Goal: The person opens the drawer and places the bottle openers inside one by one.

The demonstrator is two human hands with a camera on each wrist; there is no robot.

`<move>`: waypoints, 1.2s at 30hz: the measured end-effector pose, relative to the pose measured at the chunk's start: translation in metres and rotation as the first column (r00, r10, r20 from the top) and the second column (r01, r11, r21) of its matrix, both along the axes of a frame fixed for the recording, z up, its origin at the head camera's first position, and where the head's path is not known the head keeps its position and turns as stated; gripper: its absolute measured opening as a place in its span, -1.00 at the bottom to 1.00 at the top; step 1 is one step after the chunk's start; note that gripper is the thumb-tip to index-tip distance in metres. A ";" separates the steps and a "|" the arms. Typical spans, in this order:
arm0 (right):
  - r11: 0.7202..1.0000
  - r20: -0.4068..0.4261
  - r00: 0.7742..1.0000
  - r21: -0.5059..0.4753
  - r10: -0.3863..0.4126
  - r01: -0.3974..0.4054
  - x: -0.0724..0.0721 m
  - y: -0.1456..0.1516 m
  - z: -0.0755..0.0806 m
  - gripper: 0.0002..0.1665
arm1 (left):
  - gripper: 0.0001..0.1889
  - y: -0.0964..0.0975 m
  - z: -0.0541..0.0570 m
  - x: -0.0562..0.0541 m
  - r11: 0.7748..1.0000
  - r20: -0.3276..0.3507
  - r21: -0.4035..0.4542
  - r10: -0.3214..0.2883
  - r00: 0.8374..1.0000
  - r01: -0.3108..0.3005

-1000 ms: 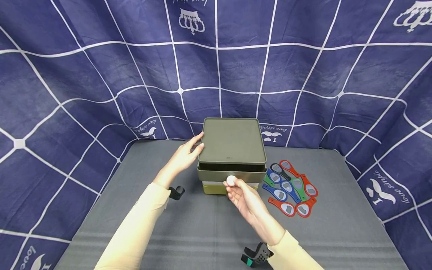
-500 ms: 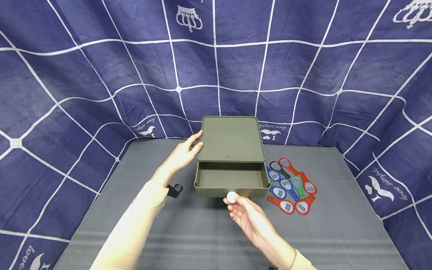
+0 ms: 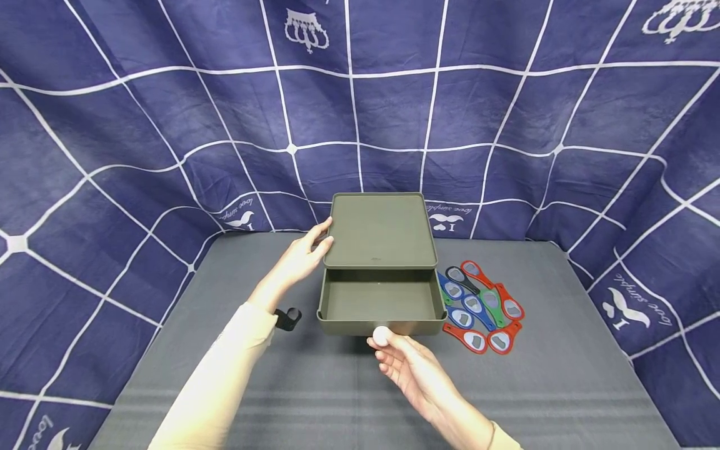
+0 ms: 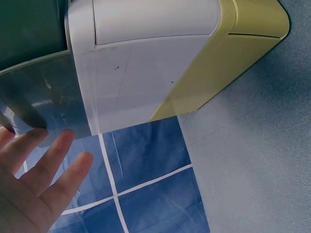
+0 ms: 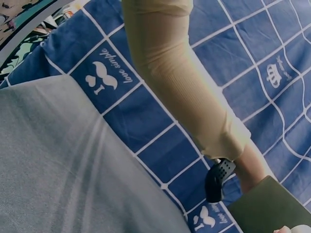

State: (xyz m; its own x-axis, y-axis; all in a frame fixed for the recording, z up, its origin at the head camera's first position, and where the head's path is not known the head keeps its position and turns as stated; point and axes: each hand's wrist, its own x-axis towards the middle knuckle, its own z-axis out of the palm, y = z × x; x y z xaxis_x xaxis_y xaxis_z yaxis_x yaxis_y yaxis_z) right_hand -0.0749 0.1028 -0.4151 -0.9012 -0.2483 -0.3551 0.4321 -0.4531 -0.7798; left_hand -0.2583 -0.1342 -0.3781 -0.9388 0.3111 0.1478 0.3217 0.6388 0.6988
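An olive green drawer (image 3: 382, 300) is pulled out at the front of a small desktop drawer cabinet (image 3: 380, 230). It has nothing visible lying inside. My right hand (image 3: 413, 375) pinches the round white knob (image 3: 380, 336) on the drawer's front between thumb and finger. On the cabinet's left side rests my left hand (image 3: 298, 257), fingers extended against the wall. Seen from the left wrist, the fingers (image 4: 58, 155) of that hand lie by the green tier, with a white tier (image 4: 141, 73) and a yellow tier (image 4: 218, 63) beyond.
Several bottle openers (image 3: 475, 306) in red, blue, green and black lie in a loose group right of the cabinet. A grey cloth (image 3: 540, 387) covers the table. Behind and at the sides hangs a blue curtain (image 3: 388, 112) with white lines.
My right hand has drawn the green drawer outward, toward me, from slightly out to well out, most of it in the first half second. My left hand stays on the cabinet's side.
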 end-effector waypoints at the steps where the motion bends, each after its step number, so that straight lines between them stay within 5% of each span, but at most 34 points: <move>1: 1.000 0.000 1.000 0.001 0.003 -0.003 0.001 0.000 0.000 -0.79 | -0.42 0.000 0.000 0.000 1.000 -0.003 -0.001 0.002 1.000 -0.002; 12: 0.996 -0.016 0.996 -0.006 0.088 -0.088 0.000 0.005 -0.003 -0.71 | -0.42 -0.001 0.000 -0.001 1.000 -0.006 0.015 0.007 1.000 -0.007; 21: 0.960 -0.045 0.968 0.148 0.246 -0.237 0.002 0.042 -0.021 -0.84 | -0.42 -0.001 0.000 -0.001 1.000 -0.005 0.012 0.004 1.000 -0.003; 27: 0.923 -0.053 0.986 0.365 0.155 -0.126 -0.008 0.090 -0.046 -0.82 | -0.42 0.000 -0.001 -0.001 1.000 -0.001 0.031 -0.003 1.000 0.003; 31: 0.841 -0.086 0.996 0.537 -0.017 0.061 -0.021 0.119 -0.058 -0.66 | -0.42 0.000 0.000 -0.001 0.999 -0.004 0.032 -0.001 1.000 0.001; 34: 0.716 -0.152 0.984 0.676 -0.093 0.173 -0.032 0.137 -0.066 -0.56 | -0.42 0.000 -0.001 -0.001 1.000 -0.004 0.024 -0.003 1.000 0.003; 36: 0.599 -0.197 0.976 0.772 -0.090 0.211 -0.038 0.148 -0.070 -0.56 | -0.42 0.001 -0.001 -0.001 1.000 -0.004 0.020 -0.004 1.000 0.004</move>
State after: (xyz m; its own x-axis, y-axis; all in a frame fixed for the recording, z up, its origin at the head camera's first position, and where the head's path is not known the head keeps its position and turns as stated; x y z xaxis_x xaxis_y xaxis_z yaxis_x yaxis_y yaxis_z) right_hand -0.1124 0.2511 -0.4848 -0.9495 0.2144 -0.2289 0.2885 0.3103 -0.9058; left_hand -0.2594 -0.1336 -0.3793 -0.9368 0.3122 0.1577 0.3273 0.6236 0.7099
